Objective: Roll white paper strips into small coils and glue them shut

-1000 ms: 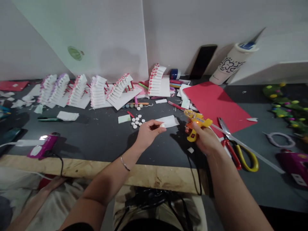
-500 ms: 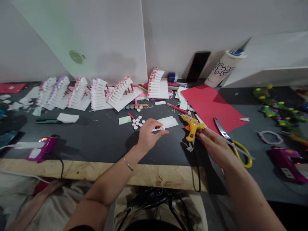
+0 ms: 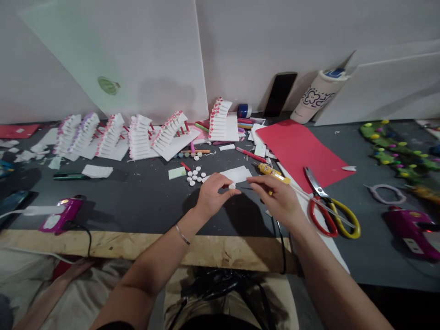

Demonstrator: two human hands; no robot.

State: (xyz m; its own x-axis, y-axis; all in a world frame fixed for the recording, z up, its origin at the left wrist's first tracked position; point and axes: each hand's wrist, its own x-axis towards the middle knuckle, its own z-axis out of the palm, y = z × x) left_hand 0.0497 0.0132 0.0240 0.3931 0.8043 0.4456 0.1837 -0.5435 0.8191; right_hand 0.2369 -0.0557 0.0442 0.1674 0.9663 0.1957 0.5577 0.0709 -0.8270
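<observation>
My left hand [image 3: 213, 195] pinches a small white disc [image 3: 232, 186] between thumb and fingertips, just above the dark tabletop. My right hand [image 3: 280, 197] hovers a short way to the right of the disc, its fingers bent and slightly apart, and I see nothing held in them. Behind that hand lies a yellow glue gun [image 3: 282, 178], partly hidden by it. A cluster of white discs [image 3: 194, 176] rests left of my left hand. Past my fingertips is a white paper piece [image 3: 237, 174] on the table.
White stepped paper models [image 3: 139, 137] stand along the wall. Scissors [image 3: 318, 188] lie right of my right hand, near red paper [image 3: 299, 146]. A tumbler [image 3: 318, 97] and phone [image 3: 280, 94] lean at the back. Purple power blocks [image 3: 63, 214] sit at both sides.
My right hand has left the glue gun and moved left toward the disc in my left hand. The left hand has stayed nearly in place, still holding the disc.
</observation>
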